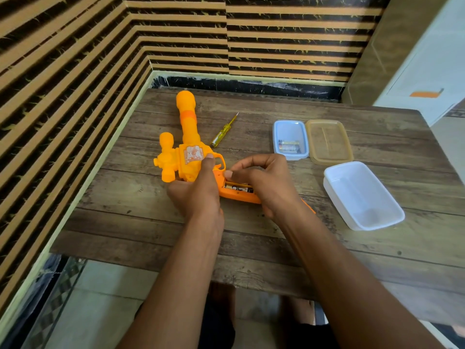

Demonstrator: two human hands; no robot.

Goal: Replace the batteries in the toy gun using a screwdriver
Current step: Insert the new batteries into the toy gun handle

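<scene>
An orange toy gun (185, 137) lies flat on the wooden table (251, 243), barrel pointing away. My left hand (198, 190) grips its body near the trigger. Its handle has an open battery compartment (236, 188) with batteries showing inside. My right hand (261, 182) curls over the handle, fingertips at the compartment's upper edge; whether it pinches a battery is hidden. A yellow screwdriver (224, 131) rests on the table right of the barrel, untouched. An orange piece (308, 206) pokes out from under my right wrist.
A small blue-rimmed box (290, 129) holding two batteries (288, 146) stands at the back right, a tan lid (328, 142) beside it. A larger white container (362, 195) sits on the right. Striped walls close off the left and back.
</scene>
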